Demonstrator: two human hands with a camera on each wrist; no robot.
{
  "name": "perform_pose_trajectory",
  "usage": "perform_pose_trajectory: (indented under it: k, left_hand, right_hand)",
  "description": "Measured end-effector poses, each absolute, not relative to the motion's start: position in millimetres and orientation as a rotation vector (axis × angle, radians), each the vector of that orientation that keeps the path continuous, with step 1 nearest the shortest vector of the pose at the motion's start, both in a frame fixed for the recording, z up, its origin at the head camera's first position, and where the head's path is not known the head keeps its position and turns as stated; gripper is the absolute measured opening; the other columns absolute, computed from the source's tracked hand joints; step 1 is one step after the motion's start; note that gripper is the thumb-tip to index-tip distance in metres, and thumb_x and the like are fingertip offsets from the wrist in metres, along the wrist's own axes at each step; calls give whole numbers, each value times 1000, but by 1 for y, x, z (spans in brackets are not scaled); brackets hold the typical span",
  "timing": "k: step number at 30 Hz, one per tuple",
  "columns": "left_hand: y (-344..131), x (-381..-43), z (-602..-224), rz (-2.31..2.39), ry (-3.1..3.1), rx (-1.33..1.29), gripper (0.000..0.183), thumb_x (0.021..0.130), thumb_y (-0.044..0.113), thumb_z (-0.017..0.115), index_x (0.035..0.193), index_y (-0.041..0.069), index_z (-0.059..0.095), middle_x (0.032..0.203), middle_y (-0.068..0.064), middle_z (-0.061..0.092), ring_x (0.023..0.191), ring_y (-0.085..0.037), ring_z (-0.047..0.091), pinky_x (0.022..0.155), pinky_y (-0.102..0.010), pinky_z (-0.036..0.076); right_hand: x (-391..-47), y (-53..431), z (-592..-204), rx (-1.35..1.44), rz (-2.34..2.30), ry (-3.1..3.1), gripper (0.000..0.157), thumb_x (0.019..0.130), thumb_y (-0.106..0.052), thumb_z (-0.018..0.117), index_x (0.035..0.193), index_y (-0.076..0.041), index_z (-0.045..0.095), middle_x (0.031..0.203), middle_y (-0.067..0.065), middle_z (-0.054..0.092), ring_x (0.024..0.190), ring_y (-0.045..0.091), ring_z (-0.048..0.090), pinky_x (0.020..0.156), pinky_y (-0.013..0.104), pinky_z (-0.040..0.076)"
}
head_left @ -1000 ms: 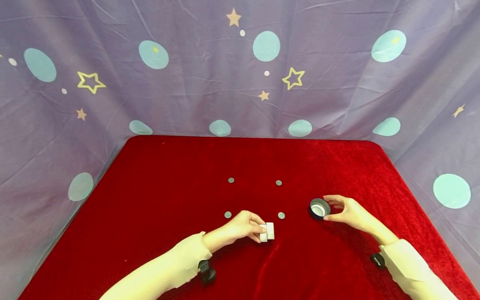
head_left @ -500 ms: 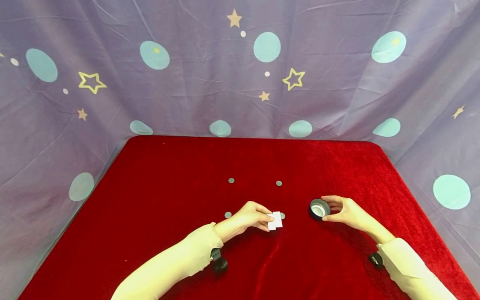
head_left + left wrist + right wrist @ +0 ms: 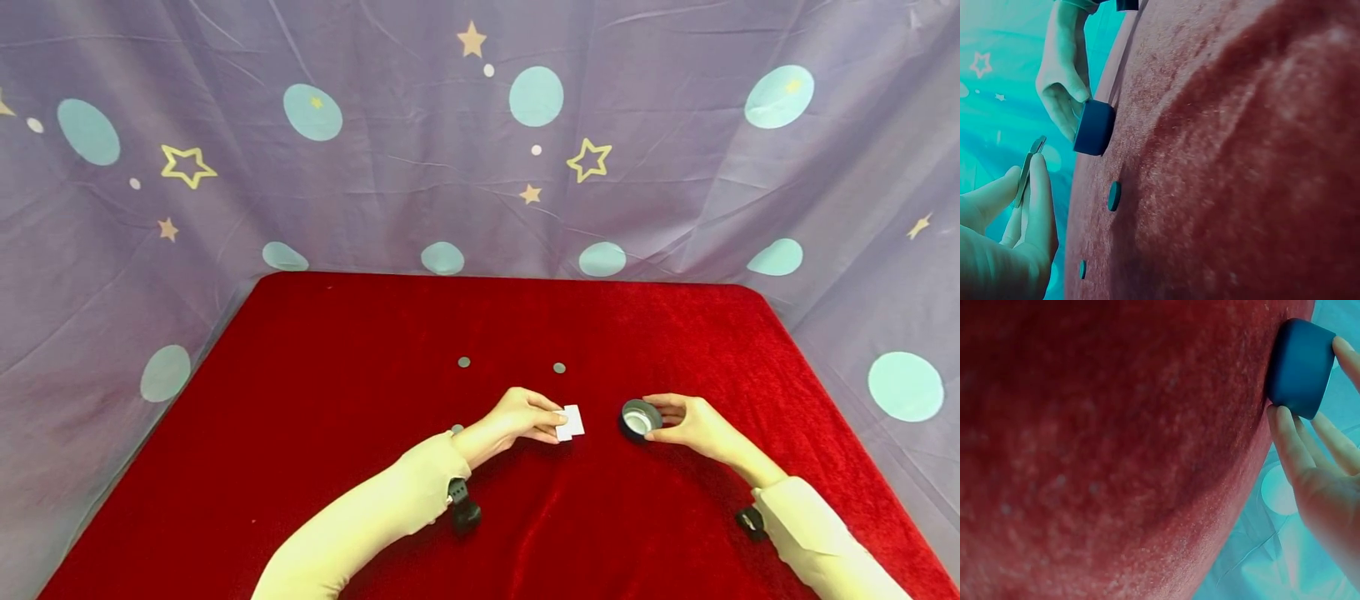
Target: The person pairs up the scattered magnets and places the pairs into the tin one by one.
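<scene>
My left grip [image 3: 521,415] pinches two overlapping white pieces [image 3: 570,422] above the red-covered bench [image 3: 360,358]; my right grip [image 3: 693,423] holds the dark round container [image 3: 1302,367] by its wall, open side up, near them. A slack pinch could let one thin piece slide free; an uneven squeeze could tip the container.

No text, label, brand, number or sign can be read in any view.
</scene>
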State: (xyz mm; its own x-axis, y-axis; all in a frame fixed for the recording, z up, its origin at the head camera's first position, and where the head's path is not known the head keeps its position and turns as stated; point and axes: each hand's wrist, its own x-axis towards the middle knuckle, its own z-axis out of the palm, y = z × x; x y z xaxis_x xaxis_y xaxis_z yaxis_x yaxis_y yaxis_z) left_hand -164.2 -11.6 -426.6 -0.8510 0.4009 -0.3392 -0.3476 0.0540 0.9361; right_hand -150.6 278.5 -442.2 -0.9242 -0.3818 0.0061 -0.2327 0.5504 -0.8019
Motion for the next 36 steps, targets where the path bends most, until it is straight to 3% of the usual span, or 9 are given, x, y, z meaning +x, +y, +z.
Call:
perform_pose_trajectory:
  k: [9, 16, 25, 30, 36]
  left_hand:
    - [10, -174, -429, 1874, 1766, 25, 24, 80, -10, 61, 103, -19, 59, 83, -27, 64, 56, -14, 61, 67, -34, 54]
    - [26, -175, -431, 1880, 1730, 17, 24, 82, -11, 58, 104, -18, 59, 91, -31, 63, 63, -19, 65, 69, -36, 54]
    - [38, -177, -431, 1882, 1711, -20, 24, 82, -11, 57, 105, -18, 59, 93, -33, 62, 76, -30, 66, 71, -38, 53]
    - [45, -179, -432, 1898, 1693, -40, 24, 81, -13, 57, 104, -18, 59, 95, -35, 61, 86, -38, 63, 71, -38, 53]
    - [52, -178, -434, 1903, 1687, -29, 25, 81, -13, 57, 104, -19, 58, 97, -36, 60, 89, -40, 62, 71, -39, 53]
  right_hand:
    - [-150, 279, -444, -505, -1315, 2634, 53, 72, -8, 75, 114, 14, 53, 109, 28, 59, 93, 33, 62, 75, 31, 53]
    - [-150, 278, -443, -497, -1312, 2630, 54, 73, -9, 75, 115, 14, 53, 110, 28, 59, 95, 37, 61, 76, 33, 52]
    - [-152, 277, -446, -517, -1310, 2655, 52, 71, -7, 76, 113, 14, 55, 107, 27, 60, 89, 20, 63, 73, 25, 52]
    - [-152, 277, -447, -519, -1341, 2626, 53, 71, -7, 76, 113, 15, 54, 107, 28, 60, 89, 21, 64, 73, 24, 52]
    - [-151, 277, -446, -539, -1348, 2634, 52, 71, -6, 76, 113, 16, 54, 107, 30, 60, 88, 21, 64, 71, 24, 52]
